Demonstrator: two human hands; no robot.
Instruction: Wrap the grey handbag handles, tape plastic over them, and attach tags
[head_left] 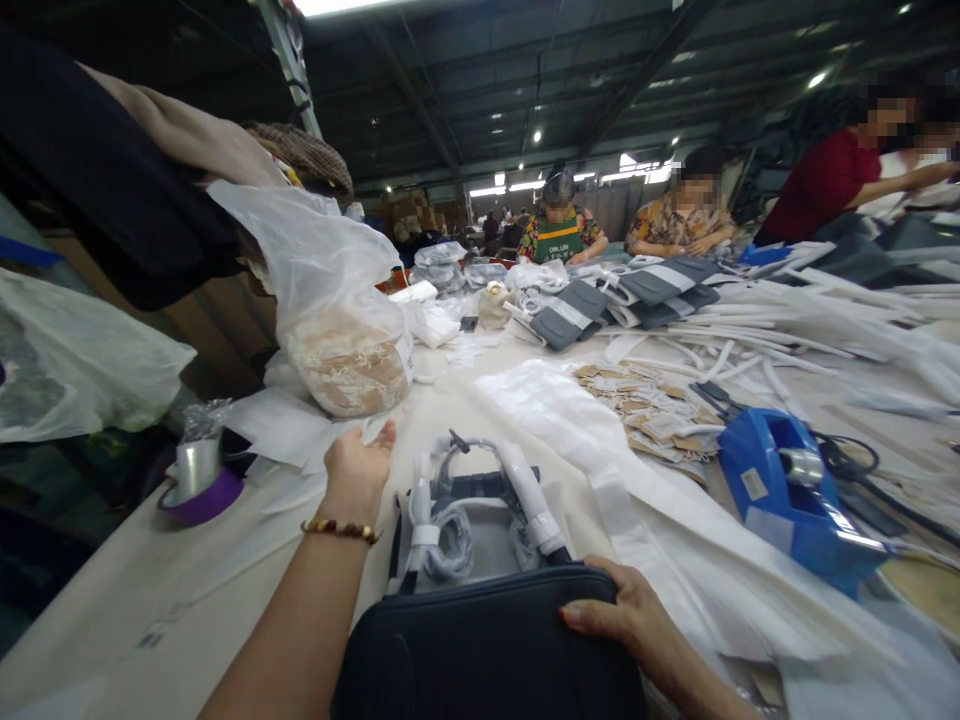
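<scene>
A dark navy handbag (487, 640) is at the bottom centre, its top edge facing away from me. My right hand (619, 615) grips its upper right corner, thumb on the near face and fingers over the edge. Beyond the bag's top lie its handles (525, 490), wrapped in white padding, with clear-wrapped coiled straps (450, 540) between them. My left hand (360, 465) reaches forward past the bag, beside thin white sheets (289, 425). Its fingers look partly stretched out, though some are hidden. Just past it stands a clear plastic sack (349, 350) holding brown tags with pale strings.
A blue tape dispenser (795, 500) and a pile of brown tags (652, 410) lie on the right by white sheeting (570, 420). At left is a purple tape roll (202, 500). Dark bag pieces (577, 310) are stacked farther back, where several people work.
</scene>
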